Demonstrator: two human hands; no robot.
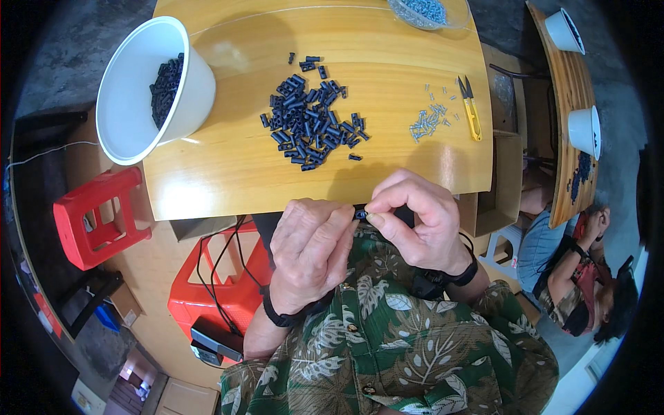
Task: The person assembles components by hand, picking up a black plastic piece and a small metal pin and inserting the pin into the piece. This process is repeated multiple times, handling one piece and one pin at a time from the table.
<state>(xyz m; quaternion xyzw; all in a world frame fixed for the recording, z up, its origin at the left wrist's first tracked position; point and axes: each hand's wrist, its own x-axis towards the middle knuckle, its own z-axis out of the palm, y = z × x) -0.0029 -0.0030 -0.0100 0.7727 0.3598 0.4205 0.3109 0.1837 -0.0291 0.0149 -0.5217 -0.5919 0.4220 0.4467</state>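
At the near edge of the table, my left hand is closed, pinching a small black plastic part between thumb and fingers. My right hand meets it from the other side, its thumb and forefinger pressed together at the part's end. Whatever lies between those right fingertips is too small or hidden to name. Beyond my hands is a loose pile of similar black plastic parts. To its right lie a scatter of small silver screws and yellow-handled thread snips, blades pointing away.
A white bucket of black parts stands at the table's left. A clear bowl of small bluish pieces sits at the far edge. Red plastic stools stand left. Another person sits at a wooden table on the right.
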